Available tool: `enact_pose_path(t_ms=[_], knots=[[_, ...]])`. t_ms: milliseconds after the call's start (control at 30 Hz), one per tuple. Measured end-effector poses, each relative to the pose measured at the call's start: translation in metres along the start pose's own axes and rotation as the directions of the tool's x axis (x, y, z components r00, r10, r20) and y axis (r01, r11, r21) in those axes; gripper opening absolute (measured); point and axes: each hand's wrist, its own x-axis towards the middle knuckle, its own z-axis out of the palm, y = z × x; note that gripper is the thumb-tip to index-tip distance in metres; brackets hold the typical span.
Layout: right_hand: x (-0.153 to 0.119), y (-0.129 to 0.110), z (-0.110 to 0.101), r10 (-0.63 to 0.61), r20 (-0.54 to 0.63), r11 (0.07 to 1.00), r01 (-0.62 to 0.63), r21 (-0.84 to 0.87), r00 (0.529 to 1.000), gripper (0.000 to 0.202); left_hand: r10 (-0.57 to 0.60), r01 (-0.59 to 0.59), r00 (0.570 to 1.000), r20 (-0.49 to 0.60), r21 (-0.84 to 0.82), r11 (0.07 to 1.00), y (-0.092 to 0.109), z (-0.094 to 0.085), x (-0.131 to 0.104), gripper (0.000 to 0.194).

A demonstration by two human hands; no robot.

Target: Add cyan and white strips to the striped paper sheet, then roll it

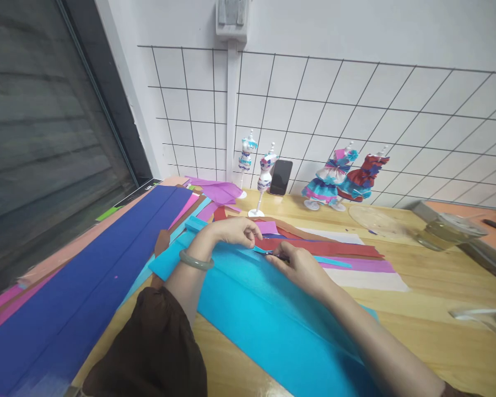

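My right hand (301,268) is closed round the dark handles of a small pair of scissors (268,253). Their blades point left, at a narrow piece of bright blue paper near my left fingertips. My left hand (236,231), with a green bangle on the wrist, is curled with thumb and fingers together at this blue paper; the exact grip is partly hidden. Beneath both arms lies a large sheet of blue crepe paper (248,314). A thin blue strip (333,261) lies to the right of the scissors, across red, purple and white paper strips.
Dark blue paper (78,275) and other coloured sheets cover the table's left side. Behind stand small dress forms (265,173), a phone (281,177) and paper-dressed figures (330,179). At right are a roll of clear tape (450,234) and an orange-bottomed tray (458,212).
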Motion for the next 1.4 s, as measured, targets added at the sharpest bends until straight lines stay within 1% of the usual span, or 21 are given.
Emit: enact_pose_path(t_ms=[533, 767, 1400], knots=[[-0.0015, 0.0010, 0.0020, 0.004, 0.001, 1.000, -0.004, 0.001, 1.000, 0.028, -0.016, 0.015, 1.000, -0.014, -0.021, 1.000, 0.0015, 0.0001, -0.0002, 0.031], [-0.0010, 0.0006, 0.0020, -0.003, -0.003, 1.000, 0.003, 0.007, 1.000, 0.026, -0.018, 0.019, 1.000, -0.019, 0.030, 0.999, 0.0009, -0.0007, -0.0006, 0.031], [-0.0037, 0.0019, 0.0036, 0.001, -0.008, 0.999, -0.001, 0.046, 1.000, 0.027, -0.008, 0.008, 1.000, -0.017, 0.020, 1.000, 0.0023, 0.0007, -0.0001, 0.031]])
